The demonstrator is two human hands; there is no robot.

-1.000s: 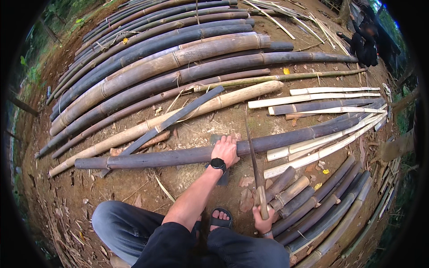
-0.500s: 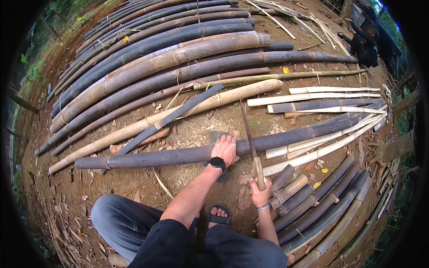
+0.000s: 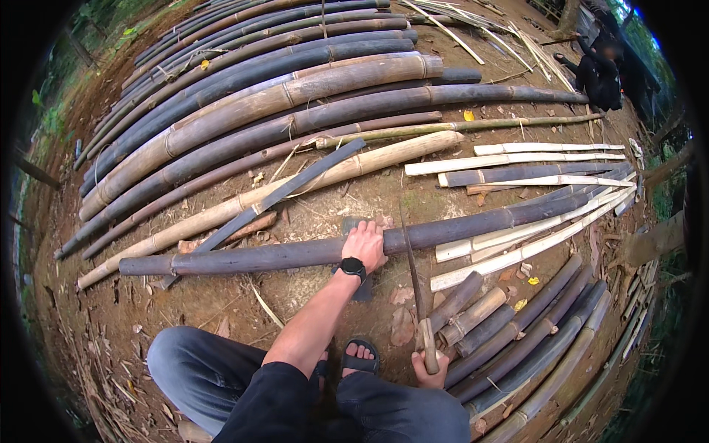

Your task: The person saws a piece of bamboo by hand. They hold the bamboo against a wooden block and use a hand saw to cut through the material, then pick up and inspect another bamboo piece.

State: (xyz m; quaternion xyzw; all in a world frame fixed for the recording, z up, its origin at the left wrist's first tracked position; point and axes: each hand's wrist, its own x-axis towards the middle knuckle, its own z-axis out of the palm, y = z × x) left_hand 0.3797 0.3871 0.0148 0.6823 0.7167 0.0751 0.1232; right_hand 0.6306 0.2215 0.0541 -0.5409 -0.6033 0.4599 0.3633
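A long dark bamboo pole lies crosswise in front of me. My left hand, with a black watch at the wrist, is closed over the top of it. Low and to the right, my right hand grips the pale wooden handle of a handsaw. The saw's narrow blade crosses the pole just right of my left hand, its tip pointing away from me. Whether the blade has cut into the pole cannot be made out. Under the pole, by my left hand, a dark flat piece sticks out.
Many bamboo poles lie in rows beyond. Pale split strips spread at the right. Short cut pieces and longer poles lie beside my right hand. A dark slat leans across a tan pole. A person in black sits far right.
My right hand has drawn the saw back toward my body, and its blade has slid nearer across the pole. My left hand keeps its hold on the pole.
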